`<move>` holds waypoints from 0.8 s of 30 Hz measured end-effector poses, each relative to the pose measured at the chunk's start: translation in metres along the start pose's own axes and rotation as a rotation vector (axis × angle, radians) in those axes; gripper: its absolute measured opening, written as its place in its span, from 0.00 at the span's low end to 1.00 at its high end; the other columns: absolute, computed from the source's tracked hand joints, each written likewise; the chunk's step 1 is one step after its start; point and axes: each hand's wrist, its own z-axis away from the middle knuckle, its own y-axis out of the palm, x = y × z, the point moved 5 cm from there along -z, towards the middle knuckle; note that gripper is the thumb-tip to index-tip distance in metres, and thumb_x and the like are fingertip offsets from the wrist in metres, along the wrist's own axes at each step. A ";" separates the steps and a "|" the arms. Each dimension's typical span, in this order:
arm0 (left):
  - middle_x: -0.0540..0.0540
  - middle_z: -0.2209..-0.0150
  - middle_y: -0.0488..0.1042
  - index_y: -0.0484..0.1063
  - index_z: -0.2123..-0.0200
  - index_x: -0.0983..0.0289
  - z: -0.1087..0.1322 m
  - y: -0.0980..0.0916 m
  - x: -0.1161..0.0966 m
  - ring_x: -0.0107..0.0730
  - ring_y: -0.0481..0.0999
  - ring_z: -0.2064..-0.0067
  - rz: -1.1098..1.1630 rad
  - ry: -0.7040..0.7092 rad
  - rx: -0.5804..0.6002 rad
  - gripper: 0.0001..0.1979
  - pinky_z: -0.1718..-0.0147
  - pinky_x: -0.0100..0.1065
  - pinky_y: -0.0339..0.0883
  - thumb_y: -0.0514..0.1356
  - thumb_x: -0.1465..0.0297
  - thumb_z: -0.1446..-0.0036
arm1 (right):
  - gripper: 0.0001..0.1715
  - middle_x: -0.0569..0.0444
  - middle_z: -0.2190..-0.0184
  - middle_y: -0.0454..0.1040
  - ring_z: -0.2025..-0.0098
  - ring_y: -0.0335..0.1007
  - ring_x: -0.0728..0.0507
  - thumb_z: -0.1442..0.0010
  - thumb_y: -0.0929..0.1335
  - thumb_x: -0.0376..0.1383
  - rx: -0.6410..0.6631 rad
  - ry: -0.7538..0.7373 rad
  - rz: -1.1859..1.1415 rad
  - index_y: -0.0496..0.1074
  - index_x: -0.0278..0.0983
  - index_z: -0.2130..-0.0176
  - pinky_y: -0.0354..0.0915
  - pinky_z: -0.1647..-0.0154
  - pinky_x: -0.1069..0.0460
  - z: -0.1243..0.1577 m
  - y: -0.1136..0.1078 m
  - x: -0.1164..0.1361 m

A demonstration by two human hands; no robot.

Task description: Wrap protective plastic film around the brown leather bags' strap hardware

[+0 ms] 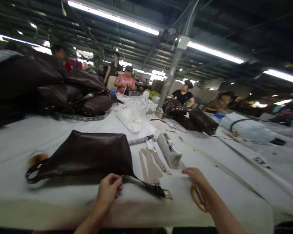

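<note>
A dark brown leather bag (88, 154) lies on its side on the white-covered table (127, 208), its strap with a gold buckle (168, 194) stretching right. At the bag's lower edge, my left hand (109, 188) is closed in a pinch; a small pale bit shows at its fingertips, too small to name. My right hand (194, 175) is off to the right of the buckle, near a grey-white dispenser (169, 151). An orange ring-shaped item (197, 200) hangs at that hand, its handle hidden by the palm.
Beige strips (150, 165) lie between bag and dispenser. A pile of brown bags (88, 94) fills the back left; more brown bags (200, 120) sit beyond a slanted metal post (171, 71). Clear plastic (134, 113) covers the middle. Several people are at work behind the table.
</note>
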 end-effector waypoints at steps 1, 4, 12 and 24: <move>0.52 0.80 0.71 0.70 0.75 0.65 0.002 0.002 -0.001 0.31 0.69 0.79 -0.022 0.029 -0.005 0.08 0.87 0.25 0.55 0.61 0.66 0.59 | 0.12 0.54 0.79 0.71 0.76 0.66 0.49 0.44 0.67 0.38 0.065 -0.021 -0.064 0.75 0.34 0.75 0.59 0.75 0.54 0.010 0.007 0.011; 0.48 0.83 0.68 0.69 0.74 0.64 0.008 0.005 0.000 0.28 0.67 0.80 -0.065 0.065 -0.041 0.05 0.86 0.25 0.55 0.58 0.68 0.55 | 0.14 0.61 0.85 0.59 0.82 0.51 0.52 0.49 0.67 0.43 0.454 -0.126 -0.450 0.76 0.35 0.71 0.46 0.82 0.55 0.052 0.041 0.072; 0.48 0.80 0.69 0.68 0.75 0.62 0.023 0.002 -0.001 0.29 0.68 0.75 -0.186 0.275 -0.084 0.06 0.74 0.28 0.59 0.55 0.70 0.48 | 0.09 0.62 0.85 0.60 0.81 0.49 0.53 0.52 0.65 0.34 0.712 -0.326 -0.437 0.72 0.34 0.77 0.46 0.80 0.56 0.118 0.128 0.184; 0.51 0.74 0.70 0.63 0.74 0.59 0.030 0.000 0.005 0.34 0.71 0.69 -0.408 0.440 -0.120 0.06 0.68 0.32 0.58 0.52 0.74 0.45 | 0.10 0.55 0.81 0.71 0.72 0.67 0.47 0.52 0.66 0.34 0.533 -0.394 -0.058 0.76 0.36 0.79 0.52 0.75 0.54 0.110 0.142 0.190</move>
